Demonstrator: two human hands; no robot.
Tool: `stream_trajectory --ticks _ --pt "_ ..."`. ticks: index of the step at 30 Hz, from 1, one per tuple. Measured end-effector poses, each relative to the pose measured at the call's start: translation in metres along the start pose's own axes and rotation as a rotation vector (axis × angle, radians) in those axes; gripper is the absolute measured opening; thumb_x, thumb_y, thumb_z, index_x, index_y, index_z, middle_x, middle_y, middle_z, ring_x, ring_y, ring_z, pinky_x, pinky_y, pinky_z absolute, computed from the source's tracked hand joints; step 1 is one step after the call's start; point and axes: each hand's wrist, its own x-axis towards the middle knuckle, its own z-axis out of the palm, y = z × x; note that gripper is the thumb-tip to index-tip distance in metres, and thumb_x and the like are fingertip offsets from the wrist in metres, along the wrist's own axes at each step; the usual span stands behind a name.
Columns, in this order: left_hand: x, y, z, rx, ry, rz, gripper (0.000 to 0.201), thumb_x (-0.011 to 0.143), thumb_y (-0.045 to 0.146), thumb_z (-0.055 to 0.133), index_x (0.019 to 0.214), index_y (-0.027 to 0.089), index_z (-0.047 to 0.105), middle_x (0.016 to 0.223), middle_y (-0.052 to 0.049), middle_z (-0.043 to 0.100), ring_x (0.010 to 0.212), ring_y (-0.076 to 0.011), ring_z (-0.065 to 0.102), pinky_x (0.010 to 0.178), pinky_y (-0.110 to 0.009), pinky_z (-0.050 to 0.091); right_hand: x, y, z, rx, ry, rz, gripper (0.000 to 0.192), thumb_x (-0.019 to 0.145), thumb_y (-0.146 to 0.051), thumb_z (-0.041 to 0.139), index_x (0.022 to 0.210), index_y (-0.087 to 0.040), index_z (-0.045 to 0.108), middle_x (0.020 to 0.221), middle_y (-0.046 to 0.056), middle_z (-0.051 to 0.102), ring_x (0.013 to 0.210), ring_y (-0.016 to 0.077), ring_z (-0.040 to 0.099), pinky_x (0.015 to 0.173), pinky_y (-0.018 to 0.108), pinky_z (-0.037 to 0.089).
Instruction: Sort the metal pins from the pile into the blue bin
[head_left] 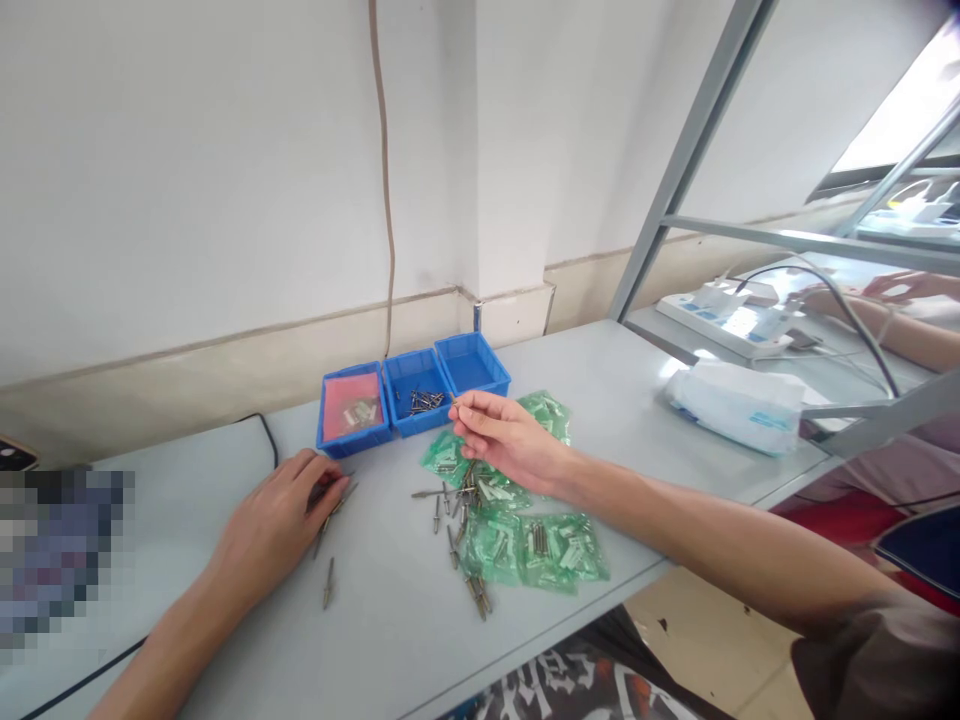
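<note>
Your left hand (281, 520) lies flat on the pale grey table (375, 640), fingers loosely covering thin metal pins (330, 520) (probably to stop them rolling). Your right hand (506, 440) pinches one small pin (453, 401) just beside the middle blue plastic bin (417, 392), above green plastic packets (525, 545).

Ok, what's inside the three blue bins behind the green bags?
The left blue bin holds a reddish pouch that covers its floor; whatever lies beneath is hidden. The middle blue bin has loose metal pins. The right blue bin shows only bare floor.
</note>
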Motion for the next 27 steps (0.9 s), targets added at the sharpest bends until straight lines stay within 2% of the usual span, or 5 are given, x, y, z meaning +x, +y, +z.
stream_trajectory --ticks 4,7,11,22,27 --pt "0.0004 0.0001 0.0011 -0.001 0.009 0.013 0.037 0.108 0.057 0.042 0.102 0.026 0.063 0.105 -0.003 0.068 0.092 -0.0228 0.067 0.07 -0.032 0.047 0.0003 -0.0007 -0.0006 0.038 0.002 0.032 0.026 0.09 -0.041 0.088 0.096 -0.018 0.075 0.085 0.0 0.062 0.063 0.0091 0.041 0.066 0.027 0.043" --pt "0.0005 0.0007 0.0013 0.007 0.009 0.009 0.037 0.108 0.057 0.042 0.103 0.026 0.063 0.107 -0.003 0.068 0.092 -0.0229 0.067 0.07 -0.032 0.047 0.0009 0.0006 -0.0006 0.01 0.013 0.014 0.026 0.089 -0.04 0.089 0.096 -0.019 0.075 0.088 0.001 0.064 0.067 0.0104 0.046 0.065 0.027 0.043" --pt "0.0007 0.0007 0.0012 0.009 0.004 -0.001 0.037 0.108 0.057 0.043 0.103 0.026 0.063 0.107 -0.003 0.068 0.093 -0.0229 0.067 0.07 -0.031 0.047 0.001 0.0034 -0.0005 -0.137 0.041 -0.053 0.028 0.086 -0.041 0.091 0.095 -0.02 0.074 0.093 0.002 0.067 0.071 0.0121 0.052 0.066 0.027 0.044" --pt "0.0013 0.001 0.0004 0.009 0.009 -0.003 0.039 0.107 0.059 0.042 0.102 0.026 0.064 0.107 -0.003 0.068 0.093 -0.0229 0.067 0.07 -0.031 0.047 -0.0023 0.0003 0.0005 -0.488 0.069 -0.144 0.028 0.086 -0.042 0.088 0.095 -0.019 0.075 0.082 0.0 0.068 0.071 0.0135 0.058 0.067 0.028 0.046" --pt "0.0009 0.0004 0.001 0.006 0.005 -0.003 0.039 0.107 0.059 0.042 0.103 0.027 0.064 0.106 -0.003 0.069 0.094 -0.0237 0.068 0.07 -0.031 0.047 -0.0046 0.0002 0.0017 -0.552 0.063 -0.171 0.025 0.087 -0.041 0.088 0.095 -0.02 0.076 0.081 0.0 0.067 0.068 0.0139 0.056 0.066 0.029 0.045"
